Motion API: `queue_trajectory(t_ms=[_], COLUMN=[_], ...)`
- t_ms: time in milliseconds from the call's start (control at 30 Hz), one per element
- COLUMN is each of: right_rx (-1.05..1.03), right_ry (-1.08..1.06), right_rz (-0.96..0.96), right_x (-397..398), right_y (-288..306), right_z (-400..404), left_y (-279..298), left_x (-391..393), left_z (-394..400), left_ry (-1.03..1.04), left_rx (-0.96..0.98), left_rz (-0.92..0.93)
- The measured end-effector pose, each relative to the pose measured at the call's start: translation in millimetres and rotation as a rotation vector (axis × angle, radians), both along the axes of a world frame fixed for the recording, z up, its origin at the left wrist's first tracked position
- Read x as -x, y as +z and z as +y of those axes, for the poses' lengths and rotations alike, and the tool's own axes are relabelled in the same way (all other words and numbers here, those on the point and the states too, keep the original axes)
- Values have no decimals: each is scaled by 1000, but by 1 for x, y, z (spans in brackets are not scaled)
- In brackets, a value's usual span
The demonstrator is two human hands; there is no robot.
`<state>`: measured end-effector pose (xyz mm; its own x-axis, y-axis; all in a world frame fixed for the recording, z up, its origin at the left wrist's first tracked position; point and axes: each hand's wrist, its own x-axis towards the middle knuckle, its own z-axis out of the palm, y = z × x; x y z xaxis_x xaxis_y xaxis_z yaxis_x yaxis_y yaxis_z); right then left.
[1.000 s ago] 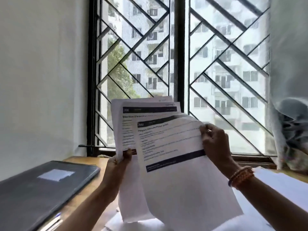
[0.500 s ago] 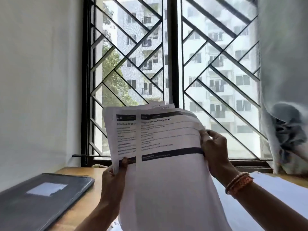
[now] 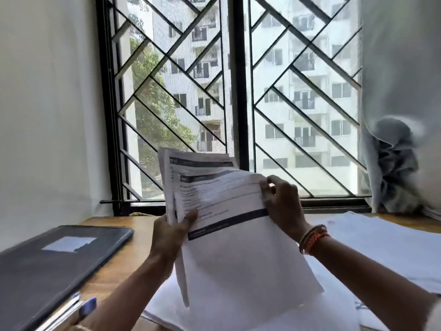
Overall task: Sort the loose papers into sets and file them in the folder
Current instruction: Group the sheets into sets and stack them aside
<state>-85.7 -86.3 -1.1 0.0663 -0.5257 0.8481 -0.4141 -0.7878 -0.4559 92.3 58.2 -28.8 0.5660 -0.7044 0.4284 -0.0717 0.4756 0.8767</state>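
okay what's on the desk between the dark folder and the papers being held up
Bare wooden desk in the head view, crossed only by the left forearm; folder, held papers.

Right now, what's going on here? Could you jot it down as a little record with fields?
Setting: wooden desk below a barred window
Left hand: grips the left edge of the held papers, thumb on the front sheet
Right hand: pinches the front sheet's upper right edge
Held papers: several printed sheets, raised upright off the desk
Folder: dark, closed, lying flat at left
Loose sheets: spread on the desk at right and underneath the hands
Curtain: bunched at right
Filing: not yet begun
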Motion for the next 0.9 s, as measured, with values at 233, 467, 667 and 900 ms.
queue_trajectory(t_ms=[233, 467, 667, 900], right_rx=[-649, -561, -619, -724], right_ry=[727, 744, 737, 777], right_rz=[-341, -352, -404, -410], right_x=[10, 15, 13, 15], right_y=[28, 40, 40, 37], right_z=[16, 25, 24, 19], left_y=[-5, -2, -2, -3], left_x=[-21, -22, -21, -20], left_z=[-4, -6, -7, -8], left_ry=[-56, -47, -52, -43], left_rx=[6, 50, 69, 76], left_rz=[24, 21, 32, 24])
